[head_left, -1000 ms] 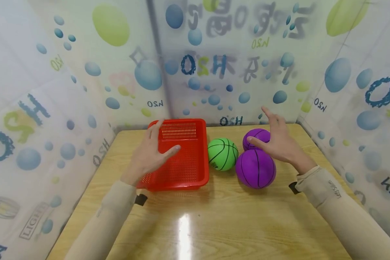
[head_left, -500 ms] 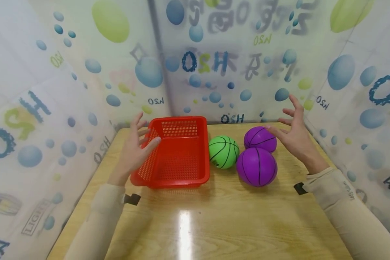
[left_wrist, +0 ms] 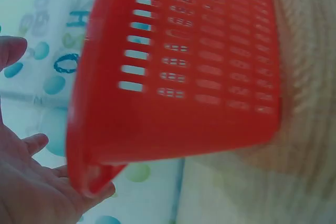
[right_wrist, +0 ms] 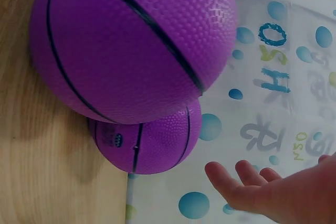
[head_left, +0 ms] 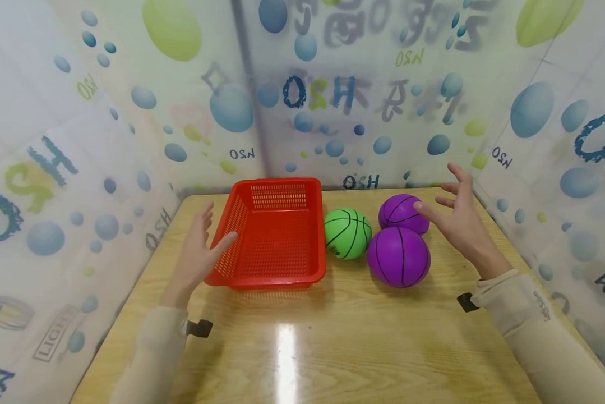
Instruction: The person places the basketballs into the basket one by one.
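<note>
A red plastic basket [head_left: 277, 283] with slotted walls stands on the table, nothing in it. My left hand [head_left: 193, 258] is at its left side, fingers relaxed and spread, thumb overlapping the rim in the head view. Just right of the basket sits a green ball [head_left: 347, 233] with black basketball lines. Two purple balls follow to its right, a nearer one [head_left: 399, 257] and a farther one [head_left: 404, 214] partly hidden behind it. My right hand [head_left: 461, 224] hovers right of the farther ball, fingers loosely bent, holding nothing; the right wrist view shows its fingers [right_wrist: 226, 179] apart from both balls.
The wooden table [head_left: 332, 348] carries a bright light reflection near its front. Printed curtains [head_left: 383, 84] with blue and green dots enclose the back and both sides. Dark straps show at both cuffs.
My left hand has moved left and down, from over the basket to its left side. My right hand has moved right, away from over the purple balls.
</note>
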Motion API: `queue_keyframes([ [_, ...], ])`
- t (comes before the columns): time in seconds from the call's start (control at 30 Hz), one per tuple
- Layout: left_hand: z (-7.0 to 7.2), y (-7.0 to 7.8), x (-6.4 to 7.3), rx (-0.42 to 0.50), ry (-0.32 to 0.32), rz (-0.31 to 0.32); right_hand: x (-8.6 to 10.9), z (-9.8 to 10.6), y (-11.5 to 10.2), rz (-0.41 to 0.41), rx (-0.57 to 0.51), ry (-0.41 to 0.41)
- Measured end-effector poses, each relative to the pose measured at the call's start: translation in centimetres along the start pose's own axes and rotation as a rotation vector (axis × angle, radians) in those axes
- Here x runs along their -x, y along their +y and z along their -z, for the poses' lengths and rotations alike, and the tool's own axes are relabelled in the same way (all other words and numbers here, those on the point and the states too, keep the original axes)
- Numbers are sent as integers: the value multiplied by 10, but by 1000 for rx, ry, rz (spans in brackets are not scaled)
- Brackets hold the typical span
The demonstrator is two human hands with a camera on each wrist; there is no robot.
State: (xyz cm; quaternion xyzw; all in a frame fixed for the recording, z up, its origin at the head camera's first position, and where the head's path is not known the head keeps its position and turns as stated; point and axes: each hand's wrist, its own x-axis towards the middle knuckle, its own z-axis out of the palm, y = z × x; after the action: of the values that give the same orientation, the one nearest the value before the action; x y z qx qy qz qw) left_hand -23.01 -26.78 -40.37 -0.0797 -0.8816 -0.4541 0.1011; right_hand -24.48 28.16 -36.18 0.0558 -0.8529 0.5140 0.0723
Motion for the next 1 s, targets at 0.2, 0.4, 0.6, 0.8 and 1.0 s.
queue_keyframes([
  [0.2,-3,-17,15,67,-29,71,3,-3,11,-10,-3,-15],
  [0.4,-10,-34,28,78,-53,112,7,-6,21,-16,11,-27],
  [0.6,-18,-46,36,15,-60,128,10,-11,27,-24,-2,-52],
  [0.8,-21,-49,38,49,-47,131,16,-17,35,-32,-17,-72],
  [1.0,-23,-49,37,77,-43,137,25,-25,47,-44,-37,-107],
])
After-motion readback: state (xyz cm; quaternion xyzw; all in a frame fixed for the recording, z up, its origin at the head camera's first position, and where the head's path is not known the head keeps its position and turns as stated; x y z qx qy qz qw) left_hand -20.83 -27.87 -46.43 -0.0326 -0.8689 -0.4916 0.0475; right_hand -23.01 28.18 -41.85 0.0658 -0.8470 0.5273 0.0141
